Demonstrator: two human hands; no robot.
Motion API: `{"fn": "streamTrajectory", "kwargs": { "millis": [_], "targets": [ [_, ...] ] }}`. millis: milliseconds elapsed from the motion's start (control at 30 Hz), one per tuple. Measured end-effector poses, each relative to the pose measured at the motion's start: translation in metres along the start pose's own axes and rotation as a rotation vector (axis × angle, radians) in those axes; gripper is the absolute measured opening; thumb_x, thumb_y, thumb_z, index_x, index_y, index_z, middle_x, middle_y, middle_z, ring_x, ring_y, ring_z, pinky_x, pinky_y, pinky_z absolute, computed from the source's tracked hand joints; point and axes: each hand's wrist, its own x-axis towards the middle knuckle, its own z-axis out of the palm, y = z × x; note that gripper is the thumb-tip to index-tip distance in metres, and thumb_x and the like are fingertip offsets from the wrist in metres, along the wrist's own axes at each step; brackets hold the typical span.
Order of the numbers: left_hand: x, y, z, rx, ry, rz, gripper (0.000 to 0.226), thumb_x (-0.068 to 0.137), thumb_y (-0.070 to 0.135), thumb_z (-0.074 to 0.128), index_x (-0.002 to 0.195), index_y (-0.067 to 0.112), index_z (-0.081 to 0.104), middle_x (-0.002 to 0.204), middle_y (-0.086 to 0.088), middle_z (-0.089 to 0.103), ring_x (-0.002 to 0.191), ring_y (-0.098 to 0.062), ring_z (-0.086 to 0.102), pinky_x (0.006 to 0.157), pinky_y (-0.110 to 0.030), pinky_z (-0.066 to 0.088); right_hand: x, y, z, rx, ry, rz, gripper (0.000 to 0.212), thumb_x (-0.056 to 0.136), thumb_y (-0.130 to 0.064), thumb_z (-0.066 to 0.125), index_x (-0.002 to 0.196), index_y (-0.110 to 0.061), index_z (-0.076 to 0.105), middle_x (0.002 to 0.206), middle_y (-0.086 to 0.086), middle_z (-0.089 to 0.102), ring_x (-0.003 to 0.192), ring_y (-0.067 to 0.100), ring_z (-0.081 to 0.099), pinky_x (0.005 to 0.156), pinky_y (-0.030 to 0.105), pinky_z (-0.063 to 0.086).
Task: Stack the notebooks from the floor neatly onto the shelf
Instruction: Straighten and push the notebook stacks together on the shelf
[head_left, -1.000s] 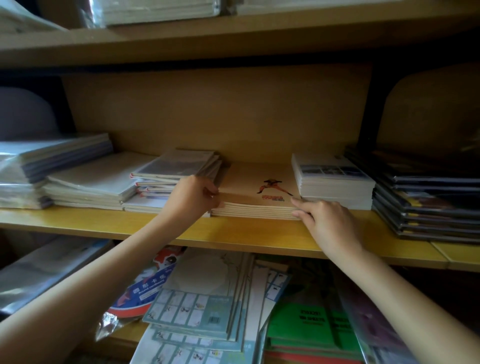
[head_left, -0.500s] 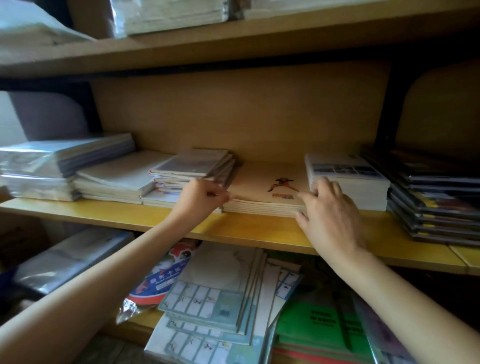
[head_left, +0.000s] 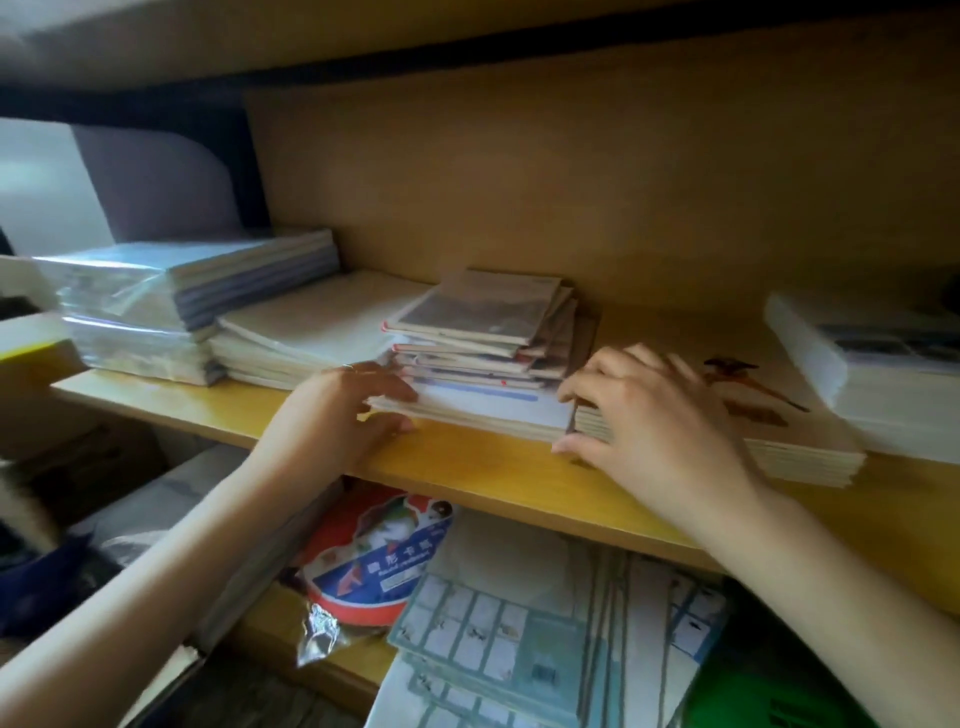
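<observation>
Squareness matters: left hand (head_left: 337, 410) pinching the mixed pile (head_left: 483, 364), right hand (head_left: 654, 421) curled on the tan stack (head_left: 800, 452), I should press edges flush.

The scene is dim and warm. Soft daylight comes from the left, where a pale wall (head_left: 41, 176) is nearly washed out. The upper board (head_left: 467, 31) throws a deep shadow along the back of the shelf (head_left: 467, 467). Plastic wrap on the left stack (head_left: 145, 291) gives a milky glare. Motion blur smears the right hand (head_left: 654, 415) and the notebooks (head_left: 769, 415) under it; the left hand (head_left: 348, 410) is somewhat sharper. The wide lens bends the shelf edge, and the corners are soft and dark.
</observation>
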Motion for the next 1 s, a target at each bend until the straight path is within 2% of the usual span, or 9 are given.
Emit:
{"fn": "streamTrajectory", "kwargs": {
  "millis": [100, 167, 233, 300, 433, 567, 667, 833, 1000],
  "targets": [
    [0.001, -0.001, 0.009, 0.041, 0.095, 0.006, 0.025, 0.084, 0.029, 0.065, 0.108, 0.029, 0.068, 0.128, 0.006, 0.059, 0.099, -0.017, 0.062, 0.091, -0.034, 0.048, 0.009, -0.005, 0.007, 0.018, -0.040, -0.029, 0.038, 0.080, -0.049, 0.064, 0.115, -0.035, 0.064, 0.110, -0.013, 0.057, 0.110, 0.014, 0.046, 0.088, 0.032, 0.032],
    [-0.001, 0.000, 0.013, 0.076, 0.175, -0.016, 0.021, 0.083, 0.033, 0.065, 0.103, 0.027, 0.067, 0.119, 0.005, 0.062, 0.095, -0.017, 0.061, 0.082, -0.033, 0.049, 0.012, -0.006, 0.016, 0.038, -0.056, -0.060, 0.033, 0.082, -0.045, 0.063, 0.114, -0.034, 0.065, 0.111, -0.014, 0.059, 0.109, 0.014, 0.047, 0.088, 0.033, 0.033],
    [-0.005, -0.005, 0.013, 0.191, 0.304, -0.061, 0.020, 0.079, 0.039, 0.069, 0.093, 0.024, 0.064, 0.103, 0.005, 0.061, 0.088, -0.018, 0.058, 0.066, -0.030, 0.044, 0.013, -0.004, 0.024, 0.073, -0.016, -0.050, 0.024, 0.080, -0.039, 0.066, 0.103, -0.032, 0.071, 0.102, -0.013, 0.061, 0.103, 0.014, 0.050, 0.086, 0.035, 0.037],
    [-0.008, -0.017, 0.011, 0.238, 0.364, -0.157, 0.026, 0.077, 0.045, 0.069, 0.090, 0.024, 0.064, 0.093, 0.005, 0.059, 0.085, -0.019, 0.057, 0.061, -0.029, 0.040, 0.014, 0.002, 0.031, 0.121, 0.017, -0.026, 0.017, 0.077, -0.035, 0.071, 0.092, -0.027, 0.074, 0.093, -0.012, 0.059, 0.097, 0.014, 0.050, 0.083, 0.037, 0.041],
    [-0.008, -0.032, 0.012, 0.080, 0.289, -0.300, 0.030, 0.078, 0.053, 0.064, 0.094, 0.030, 0.070, 0.087, 0.010, 0.061, 0.084, -0.016, 0.057, 0.069, -0.032, 0.047, 0.016, 0.003, 0.032, 0.299, -0.013, 0.010, 0.001, 0.081, -0.028, 0.069, 0.081, -0.028, 0.068, 0.091, -0.015, 0.052, 0.094, 0.004, 0.042, 0.079, 0.024, 0.033],
    [-0.003, -0.022, 0.018, 0.119, 0.309, -0.252, 0.020, 0.082, 0.046, 0.064, 0.089, 0.029, 0.071, 0.086, 0.009, 0.063, 0.081, -0.014, 0.055, 0.066, -0.028, 0.040, 0.014, 0.003, 0.033, 0.346, 0.008, 0.019, 0.023, 0.086, -0.022, 0.064, 0.067, -0.029, 0.052, 0.090, -0.015, 0.052, 0.083, 0.006, 0.048, 0.069, 0.026, 0.034],
    [0.002, -0.020, 0.018, 0.158, 0.304, -0.281, 0.019, 0.081, 0.046, 0.065, 0.084, 0.028, 0.071, 0.084, 0.007, 0.063, 0.081, -0.017, 0.056, 0.065, -0.028, 0.040, 0.013, 0.003, 0.033, 0.353, 0.025, 0.008, 0.025, 0.086, -0.017, 0.064, 0.066, -0.027, 0.051, 0.092, -0.013, 0.051, 0.084, 0.011, 0.052, 0.073, 0.031, 0.043],
    [0.010, -0.020, 0.015, 0.190, 0.248, -0.229, 0.013, 0.082, 0.038, 0.067, 0.081, 0.025, 0.069, 0.083, 0.005, 0.063, 0.081, -0.019, 0.057, 0.068, -0.030, 0.046, 0.012, 0.002, 0.031, 0.339, 0.009, 0.013, 0.019, 0.085, -0.017, 0.064, 0.071, -0.025, 0.055, 0.098, -0.010, 0.052, 0.097, 0.011, 0.050, 0.082, 0.028, 0.040],
    [0.022, -0.034, 0.004, -0.013, 0.105, -0.273, 0.007, 0.077, 0.032, 0.072, 0.077, 0.025, 0.074, 0.077, 0.006, 0.068, 0.076, -0.015, 0.062, 0.070, -0.033, 0.050, 0.010, -0.002, 0.028, 0.260, 0.014, 0.029, 0.022, 0.084, -0.018, 0.063, 0.070, -0.027, 0.049, 0.100, -0.010, 0.053, 0.101, 0.011, 0.047, 0.082, 0.030, 0.039]
  ]
}}
